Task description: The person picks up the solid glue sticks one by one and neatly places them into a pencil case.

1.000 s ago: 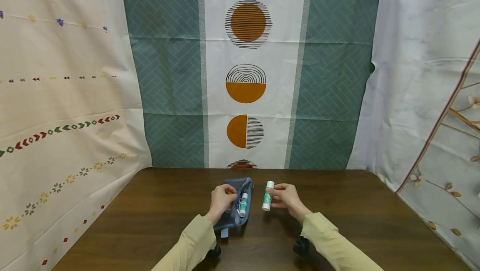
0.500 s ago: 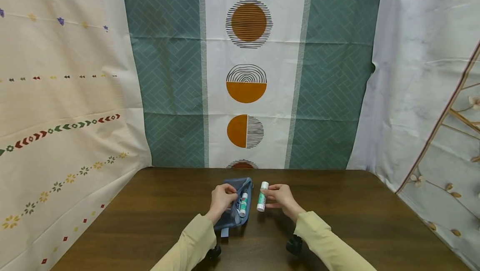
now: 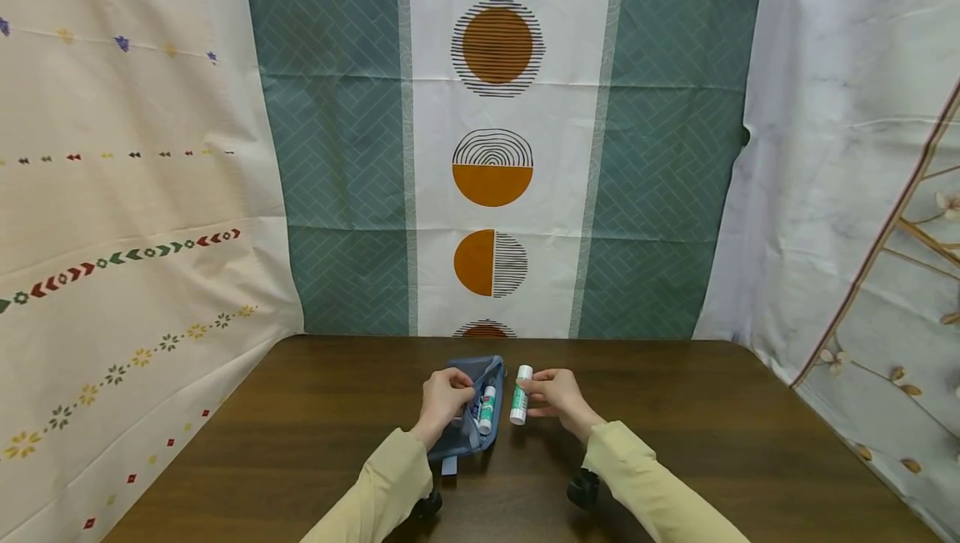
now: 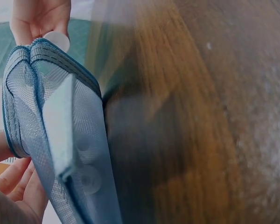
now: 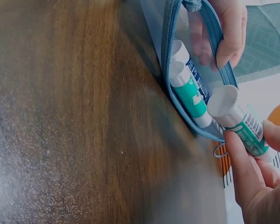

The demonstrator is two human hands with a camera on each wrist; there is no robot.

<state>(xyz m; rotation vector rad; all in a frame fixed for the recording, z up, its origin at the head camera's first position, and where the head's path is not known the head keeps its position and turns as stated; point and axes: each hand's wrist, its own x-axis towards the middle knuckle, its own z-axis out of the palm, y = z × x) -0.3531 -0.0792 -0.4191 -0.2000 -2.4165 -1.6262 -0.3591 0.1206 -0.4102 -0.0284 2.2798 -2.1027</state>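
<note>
A blue mesh zip pouch (image 3: pixel 468 441) lies on the table with its mouth open. Inside it sit a green-labelled glue stick (image 3: pixel 487 409) and, beside that one, a blue-labelled glue stick (image 5: pixel 197 80). My left hand (image 3: pixel 444 401) pinches the zipped edge of the pouch between thumb and fingers, holding the mouth apart. Just right of the pouch, my right hand (image 3: pixel 561 399) grips another green-and-white glue stick (image 3: pixel 521 395) between thumb and fingers. In the right wrist view this held stick is close to the pouch's opening; whether it touches the rim I cannot tell.
The brown wooden table (image 3: pixel 675 426) extends to both sides of the hands. A patterned cloth (image 3: pixel 495 193) hangs behind its far edge. A pale fabric tab (image 3: pixel 449 466) sticks out from the pouch's near end.
My right hand has moved left with the glue stick, bringing it nearer the pouch. The left hand and the pouch have stayed in place.
</note>
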